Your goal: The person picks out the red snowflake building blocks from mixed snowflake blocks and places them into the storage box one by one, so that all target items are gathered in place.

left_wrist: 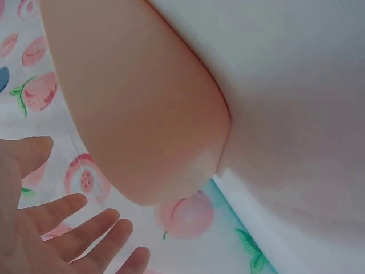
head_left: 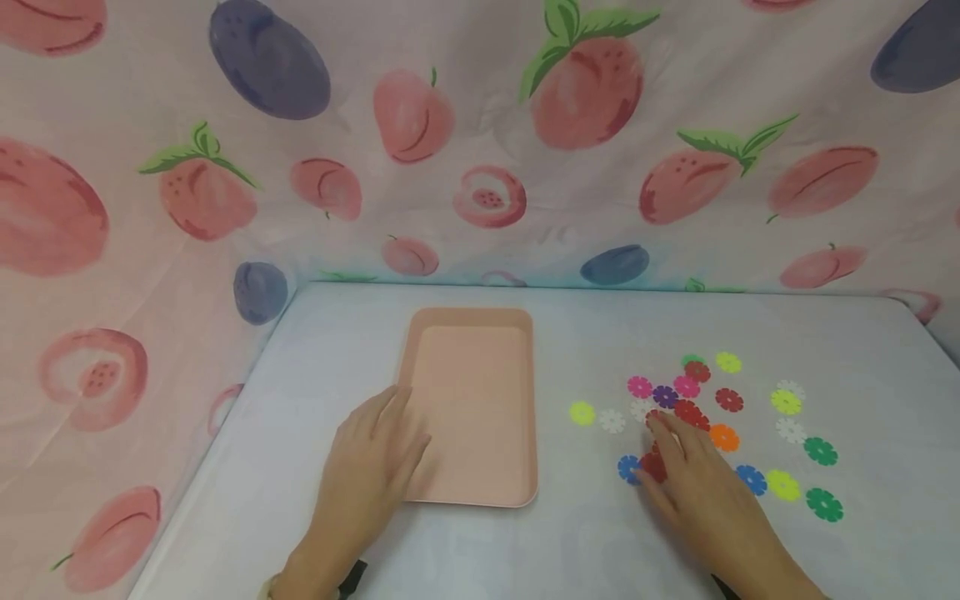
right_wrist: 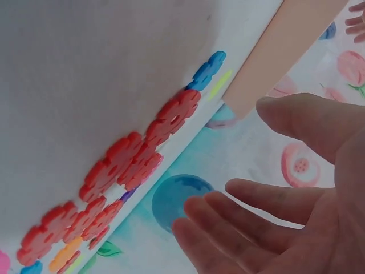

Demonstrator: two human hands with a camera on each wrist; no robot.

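A pink rectangular tray (head_left: 480, 400) lies on the white table, and my left hand (head_left: 367, 467) hovers over its left edge with fingers spread and nothing held. In the left wrist view that hand (left_wrist: 80, 234) shows relaxed, apart fingers beside the tray (left_wrist: 137, 103). My right hand (head_left: 705, 492) hangs just above scattered flower-shaped plastic discs, nearest some red discs (head_left: 652, 465) and a blue disc (head_left: 628, 469). The right wrist view shows its fingers (right_wrist: 239, 225) loosely extended, with a gap between them and the red discs (right_wrist: 117, 165). Some discs are hidden beneath the right hand.
More discs spread right of the tray: a yellow disc (head_left: 582, 413) nearest it, an orange disc (head_left: 724, 437), a purple disc (head_left: 665, 397) and green discs (head_left: 825, 504) farthest right. A fruit-print cloth (head_left: 487, 108) hangs behind the table and along its left side.
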